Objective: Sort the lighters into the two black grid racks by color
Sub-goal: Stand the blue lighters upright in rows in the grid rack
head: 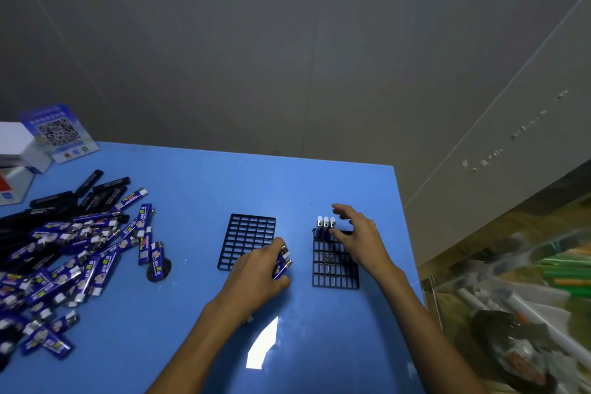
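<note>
**Lighter sort: hands at the racks**

Left hand (256, 275): fingers curled round a small bunch of blue printed lighters (283, 262), held over the near corner of the left black plastic grid rack (248, 238). Right hand (358, 238): fingers spread, holding nothing, above the right black grid rack (334, 265), just beside three blue lighters (325, 227) standing upright in its far row. Loose pile of blue and black lighters (64, 249) lies on the blue bench (192, 185), well left.
</note>
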The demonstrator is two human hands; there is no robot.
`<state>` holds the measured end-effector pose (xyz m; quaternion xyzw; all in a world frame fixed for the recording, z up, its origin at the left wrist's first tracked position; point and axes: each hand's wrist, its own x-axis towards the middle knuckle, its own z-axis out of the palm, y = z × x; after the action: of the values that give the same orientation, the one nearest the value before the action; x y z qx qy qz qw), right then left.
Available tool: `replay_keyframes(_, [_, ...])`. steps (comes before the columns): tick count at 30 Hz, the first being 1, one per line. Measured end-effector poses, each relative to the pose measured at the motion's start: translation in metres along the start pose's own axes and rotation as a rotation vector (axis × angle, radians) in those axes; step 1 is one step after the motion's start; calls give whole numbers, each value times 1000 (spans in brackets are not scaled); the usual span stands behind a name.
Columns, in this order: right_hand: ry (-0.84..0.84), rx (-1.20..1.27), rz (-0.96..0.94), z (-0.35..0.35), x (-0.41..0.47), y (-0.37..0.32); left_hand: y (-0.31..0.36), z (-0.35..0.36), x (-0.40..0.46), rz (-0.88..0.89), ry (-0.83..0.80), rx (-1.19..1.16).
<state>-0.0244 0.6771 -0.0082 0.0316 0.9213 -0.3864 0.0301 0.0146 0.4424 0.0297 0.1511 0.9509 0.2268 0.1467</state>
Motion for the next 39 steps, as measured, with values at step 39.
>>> replay_keyframes(39, [-164, 932, 63, -13, -58, -39, 14, 10, -3, 27, 11, 26])
